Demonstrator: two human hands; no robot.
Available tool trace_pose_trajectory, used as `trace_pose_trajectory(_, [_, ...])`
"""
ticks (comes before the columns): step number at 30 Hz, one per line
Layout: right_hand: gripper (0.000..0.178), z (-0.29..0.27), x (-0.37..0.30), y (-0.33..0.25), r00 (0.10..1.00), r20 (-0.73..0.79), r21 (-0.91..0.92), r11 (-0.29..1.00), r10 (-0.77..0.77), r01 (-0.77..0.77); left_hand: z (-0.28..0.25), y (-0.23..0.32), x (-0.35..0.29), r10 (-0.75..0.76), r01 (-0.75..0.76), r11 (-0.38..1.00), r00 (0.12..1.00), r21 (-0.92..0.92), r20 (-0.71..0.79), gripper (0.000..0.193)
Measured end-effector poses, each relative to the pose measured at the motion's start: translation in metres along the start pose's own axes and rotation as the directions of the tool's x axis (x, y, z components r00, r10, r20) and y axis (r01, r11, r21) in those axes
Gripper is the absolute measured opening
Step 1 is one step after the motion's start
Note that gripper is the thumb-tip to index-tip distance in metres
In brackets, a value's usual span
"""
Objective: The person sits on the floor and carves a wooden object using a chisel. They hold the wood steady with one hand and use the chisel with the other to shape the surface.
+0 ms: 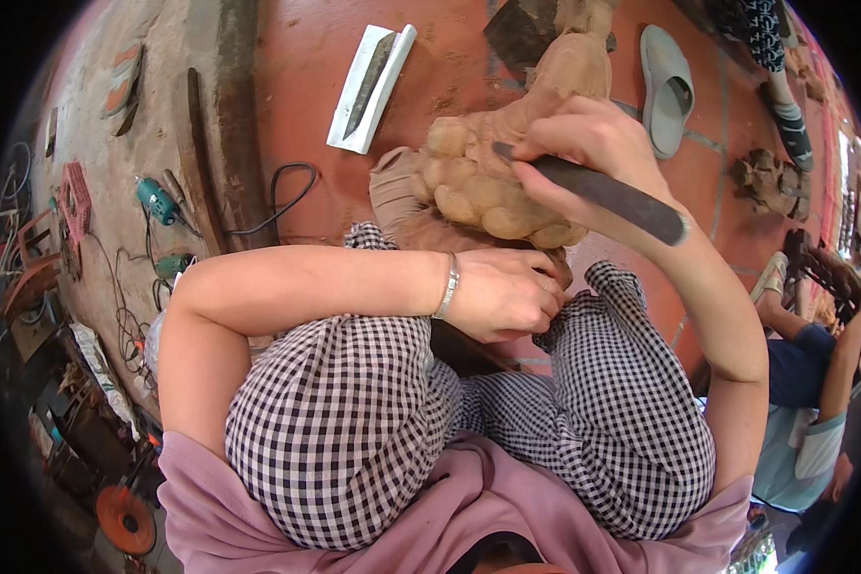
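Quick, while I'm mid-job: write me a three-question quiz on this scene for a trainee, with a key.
1. Which of the person's hands holds the dark flat tool?
2. True or false: in the picture, the grey slipper lies to the right of the brown carved piece.
3. The person's trousers are: A) plain, B) checked, C) striped lengthwise.

Key: 1. The right hand. 2. True. 3. B.
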State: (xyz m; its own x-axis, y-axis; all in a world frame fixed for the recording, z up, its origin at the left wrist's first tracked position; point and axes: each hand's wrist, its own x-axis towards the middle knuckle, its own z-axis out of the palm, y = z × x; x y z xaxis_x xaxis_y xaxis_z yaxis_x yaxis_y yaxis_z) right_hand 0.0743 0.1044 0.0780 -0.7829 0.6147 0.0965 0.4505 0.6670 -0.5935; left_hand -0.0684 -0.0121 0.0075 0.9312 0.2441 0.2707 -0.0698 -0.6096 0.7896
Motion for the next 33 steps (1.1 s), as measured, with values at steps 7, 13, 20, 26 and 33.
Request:
trace_pose_trajectory(7, [0.013, -0.006, -0.007, 0.006, 0.999, 0.021, 0.065, 0.997, 0.032, -0.033, 0.003, -0.001, -0.002, -0.009, 0.009, 1.000, 1.000, -0.018, -0.015, 0.021])
trace_pose_trajectory(13, [0.012, -0.015, -0.013, 0.006, 0.989, 0.093, 0.049, 0.991, 0.118, -0.123, 0.002, 0.000, -0.003, -0.010, 0.009, 1.000, 0.999, -0.025, -0.030, 0.021])
trace_pose_trajectory(20, [0.010, 0.003, -0.016, 0.012, 0.999, -0.035, 0.082, 0.996, -0.025, 0.027, 0.001, -0.001, -0.001, -0.013, 0.013, 1.000, 1.000, -0.022, 0.004, 0.021])
trace_pose_trajectory(26, [0.012, -0.020, -0.029, 0.013, 0.993, 0.032, 0.141, 0.983, 0.112, -0.116, 0.002, -0.001, -0.003, -0.022, 0.022, 1.000, 1.000, -0.022, 0.004, 0.020])
trace_pose_trajectory(33, [0.014, 0.000, -0.024, 0.005, 0.955, 0.125, 0.537, 0.791, 0.270, -0.294, 0.001, -0.002, 0.002, -0.022, 0.023, 0.999, 1.000, -0.039, 0.019, 0.020])
